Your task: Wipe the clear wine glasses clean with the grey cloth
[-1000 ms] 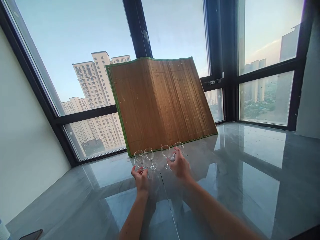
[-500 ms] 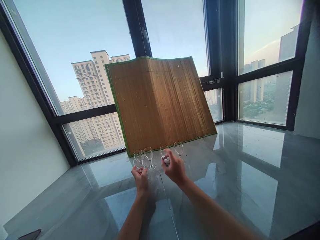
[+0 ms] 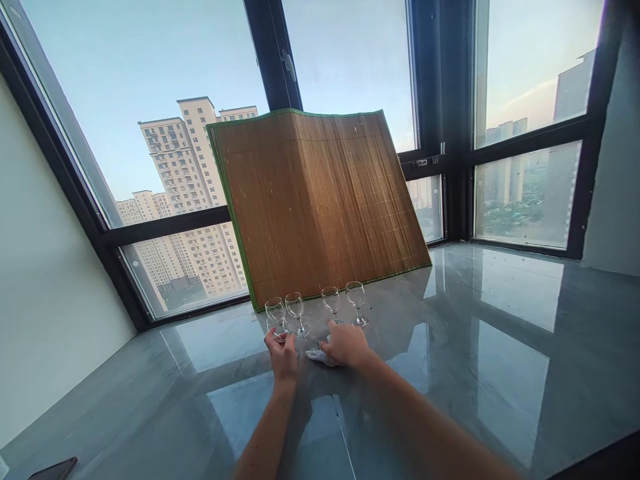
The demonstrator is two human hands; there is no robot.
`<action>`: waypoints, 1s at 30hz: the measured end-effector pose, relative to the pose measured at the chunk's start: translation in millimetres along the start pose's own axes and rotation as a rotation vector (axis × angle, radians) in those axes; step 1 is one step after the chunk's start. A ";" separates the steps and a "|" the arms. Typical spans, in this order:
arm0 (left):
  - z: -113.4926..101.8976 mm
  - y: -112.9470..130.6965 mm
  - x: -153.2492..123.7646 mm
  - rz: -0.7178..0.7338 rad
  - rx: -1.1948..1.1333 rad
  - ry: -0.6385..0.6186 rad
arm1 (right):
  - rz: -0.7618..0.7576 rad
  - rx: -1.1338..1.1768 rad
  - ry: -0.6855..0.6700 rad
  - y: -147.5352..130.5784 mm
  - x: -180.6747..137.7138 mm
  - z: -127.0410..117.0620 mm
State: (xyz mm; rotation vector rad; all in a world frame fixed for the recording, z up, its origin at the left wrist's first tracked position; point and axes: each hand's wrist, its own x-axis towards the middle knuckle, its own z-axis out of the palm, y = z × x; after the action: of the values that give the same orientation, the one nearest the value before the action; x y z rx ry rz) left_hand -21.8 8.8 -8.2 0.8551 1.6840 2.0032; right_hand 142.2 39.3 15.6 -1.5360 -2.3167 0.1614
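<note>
Several small stemmed wine glasses stand in a row on the glossy grey stone surface [image 3: 450, 373], among them one at the right end [image 3: 356, 297] and one beside it [image 3: 331, 301]. My left hand [image 3: 283, 353] is closed around the stem of the leftmost front glass [image 3: 276, 324], with another glass [image 3: 295, 307] just to its right. My right hand [image 3: 346, 347] rests on the surface in front of the row, its fingers closed over a crumpled white cloth [image 3: 317, 357].
A brown bamboo mat with green edging [image 3: 320, 200] leans against the dark-framed windows behind the glasses. A dark phone [image 3: 53, 469] lies at the near left edge. A white wall [image 3: 45, 280] closes the left side.
My right hand has come down from beside the glasses with the white cloth and now lies on the surface. My left hand has stayed on its glass.
</note>
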 end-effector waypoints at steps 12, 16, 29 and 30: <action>-0.2 -3.4 3.0 -0.012 0.046 -0.012 | -0.086 -0.019 0.159 -16.4 -24.3 -15.5; -0.2 -3.1 0.3 -0.015 0.059 -0.023 | 0.050 -0.083 0.203 -20.8 -32.8 -15.2; 1.1 -2.2 -2.9 0.048 0.126 -0.034 | 0.013 -0.030 0.015 -18.3 -30.8 -8.1; 0.8 -2.0 -3.7 0.073 0.138 -0.045 | 0.004 -0.021 0.027 -17.5 -29.4 -8.9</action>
State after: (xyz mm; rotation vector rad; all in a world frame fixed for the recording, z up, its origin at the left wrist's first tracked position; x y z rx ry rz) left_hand -18.7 7.4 -10.8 1.0141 1.8069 1.9166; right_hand 140.4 4.6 22.2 -1.5438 -2.3013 0.1164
